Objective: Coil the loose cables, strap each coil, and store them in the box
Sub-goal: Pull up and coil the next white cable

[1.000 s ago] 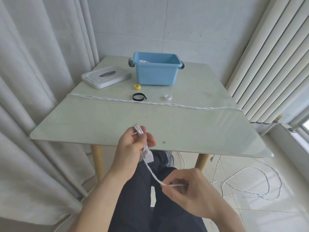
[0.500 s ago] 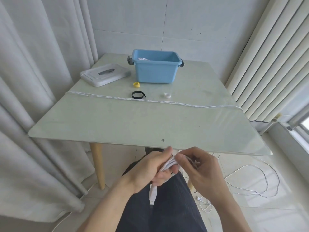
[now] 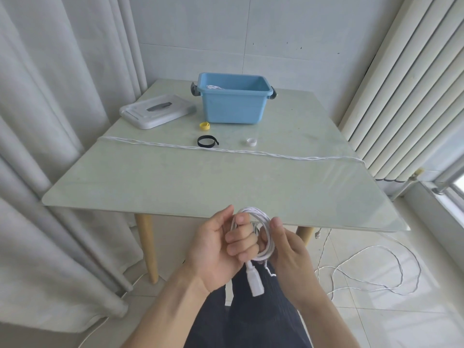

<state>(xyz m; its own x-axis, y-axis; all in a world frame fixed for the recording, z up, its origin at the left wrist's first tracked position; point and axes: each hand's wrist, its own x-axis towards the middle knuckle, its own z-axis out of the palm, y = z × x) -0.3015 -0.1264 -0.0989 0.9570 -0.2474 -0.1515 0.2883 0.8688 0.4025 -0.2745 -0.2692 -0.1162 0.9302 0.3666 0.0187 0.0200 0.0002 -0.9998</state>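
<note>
White cable coil (image 3: 261,234), bottom centre of frame, below the counter (image 3: 226,182) edge. Left hand (image 3: 221,249) fingers curl round its loops; right hand (image 3: 286,249) pinches the right side. Judged light, limp, springy: grip across all loops or they slip. Plug (image 3: 254,280) dangles.

On the table (image 3: 175,182), the lid (image 3: 157,111) lies left of the box (image 3: 233,104), three straps before it.
</note>
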